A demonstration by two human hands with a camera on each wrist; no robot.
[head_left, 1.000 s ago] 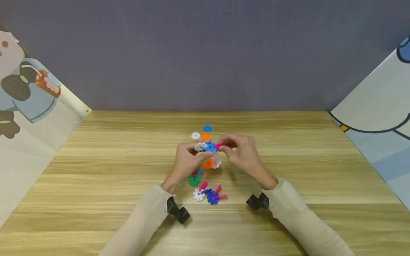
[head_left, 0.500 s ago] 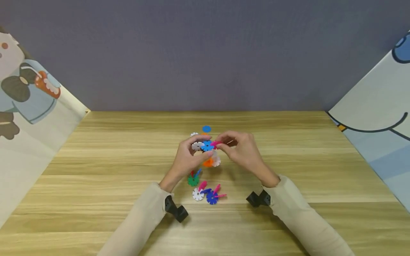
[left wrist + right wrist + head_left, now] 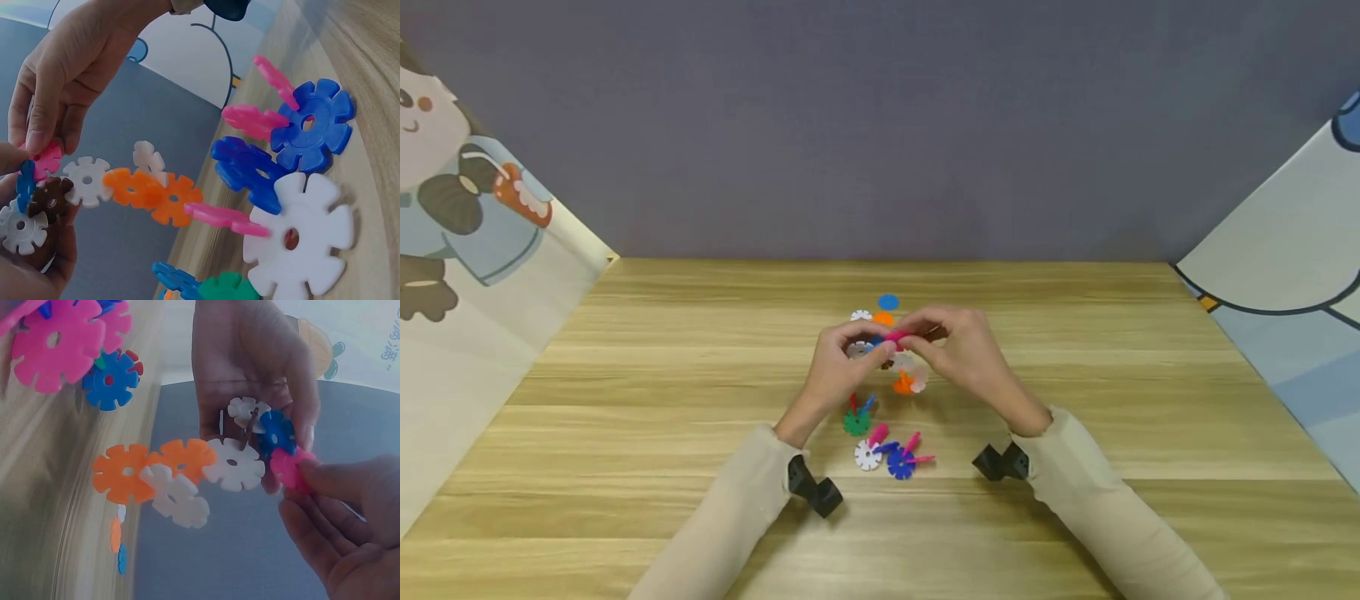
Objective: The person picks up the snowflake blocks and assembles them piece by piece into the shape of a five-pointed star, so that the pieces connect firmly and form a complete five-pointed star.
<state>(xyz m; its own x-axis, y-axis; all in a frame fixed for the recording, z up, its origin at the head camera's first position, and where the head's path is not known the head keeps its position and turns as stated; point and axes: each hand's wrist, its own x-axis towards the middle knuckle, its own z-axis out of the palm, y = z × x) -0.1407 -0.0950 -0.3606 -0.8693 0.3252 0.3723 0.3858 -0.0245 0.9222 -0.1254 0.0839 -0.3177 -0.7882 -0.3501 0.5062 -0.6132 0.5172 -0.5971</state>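
Slotted plastic snowflake discs are joined in a chain between the two hands. My left hand (image 3: 842, 362) grips the chain, its fingers curled behind a white disc (image 3: 22, 226), a brown disc (image 3: 51, 199) and a blue disc (image 3: 275, 432). Between thumb and fingers, my right hand (image 3: 966, 354) pinches a pink disc (image 3: 289, 467), which meets the blue one; how deep the slots engage cannot be told. The left thumb lies close to the pink disc. From the brown disc the chain runs on through another white disc (image 3: 234, 465) to orange discs (image 3: 122, 474) and a pale disc (image 3: 178, 499).
Nearer the person, a joined group with a white disc (image 3: 867, 455), a dark blue disc (image 3: 901, 463) and pink discs rests on the wooden table (image 3: 625, 417). A green disc (image 3: 857, 422) with attached pieces lies behind it. Loose blue (image 3: 888, 302), orange (image 3: 883, 319) and white (image 3: 861, 316) discs lie farther back.
My right hand has shifted slightly left, bringing the pink disc up to the left thumb. The blue disc, facing up before, has turned and is now mostly covered. The hanging orange part swung right.
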